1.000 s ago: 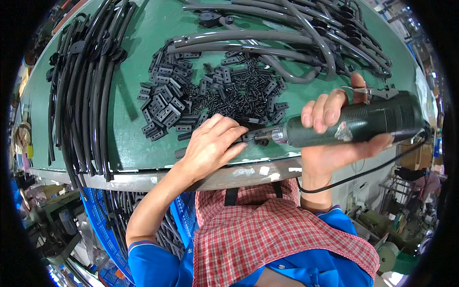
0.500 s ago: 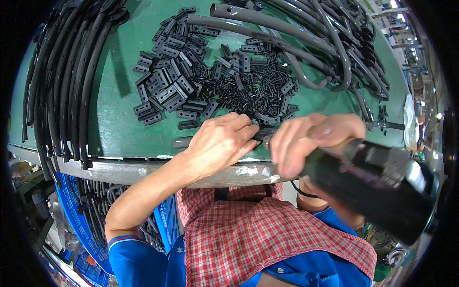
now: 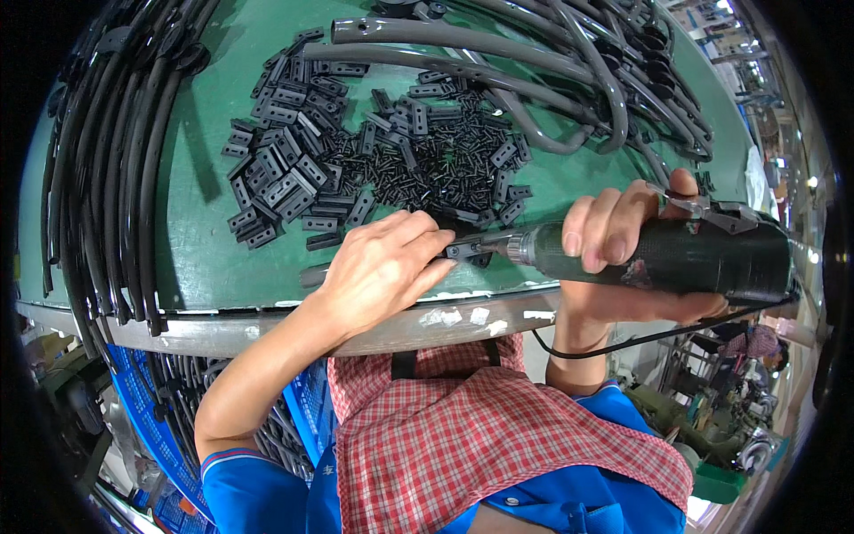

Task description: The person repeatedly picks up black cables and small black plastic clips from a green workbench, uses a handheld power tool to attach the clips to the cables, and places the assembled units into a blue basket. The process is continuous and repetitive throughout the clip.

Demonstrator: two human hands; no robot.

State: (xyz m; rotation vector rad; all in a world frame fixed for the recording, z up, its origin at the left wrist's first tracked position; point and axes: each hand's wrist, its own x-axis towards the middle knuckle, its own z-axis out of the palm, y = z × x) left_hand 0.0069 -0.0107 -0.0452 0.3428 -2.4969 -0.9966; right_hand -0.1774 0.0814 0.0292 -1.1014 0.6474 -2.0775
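Observation:
My right hand [image 3: 614,233] is wrapped round the dark body of a power screwdriver [image 3: 658,258], which lies almost level and points left. Its slim front end reaches to a small black bracket [image 3: 463,250] near the table's front edge; whether the bit touches a screw is too small to tell. My left hand [image 3: 384,260] is closed, its fingertips at the left end of this bracket. A grey metal tube [image 3: 313,276] shows its end left of that hand, mostly hidden under it.
Beyond my hands lie a heap of black brackets [image 3: 283,178] and a pile of small dark screws [image 3: 445,165]. Bent grey tubes [image 3: 463,37] fill the far right; long dark tubes [image 3: 116,178] hang over the table's left edge. A black cord [image 3: 640,343] loops below the screwdriver.
The screwdriver has swung up from a downward slant to nearly level, with its front end at the bracket. My right hand has shifted its hold along the body. The left hand keeps its place.

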